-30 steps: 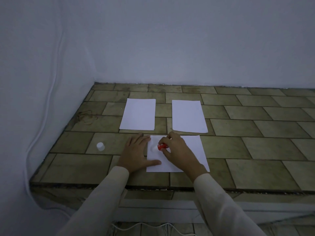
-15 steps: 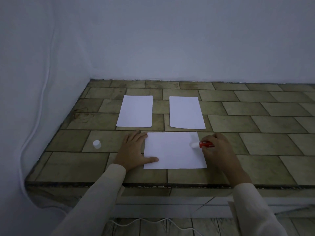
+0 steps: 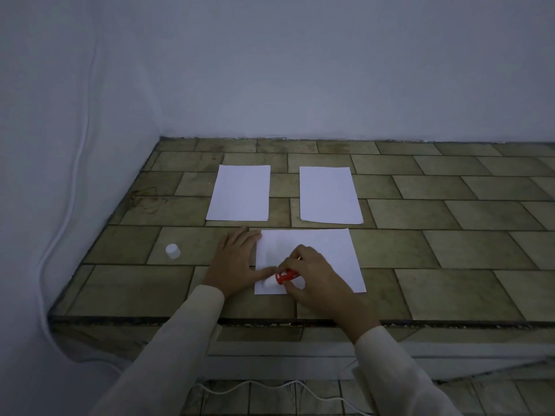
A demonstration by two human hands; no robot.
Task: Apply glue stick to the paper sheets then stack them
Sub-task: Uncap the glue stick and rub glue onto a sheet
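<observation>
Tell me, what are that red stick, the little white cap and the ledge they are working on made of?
Red stick: looks like smooth plastic, slightly glossy, with a printed label; its whitish tip is probably the glue.
White cap: likely matte plastic, a small plain cylinder.
Ledge: seems stone or ceramic tile, greenish-brown and mottled, with dark joints between staggered slabs and a rough front edge.

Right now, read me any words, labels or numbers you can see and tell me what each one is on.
Glue stick, held in the right hand: white marks on the red label, too blurred to read.
Three paper sheets, white cap: no text visible.
</observation>
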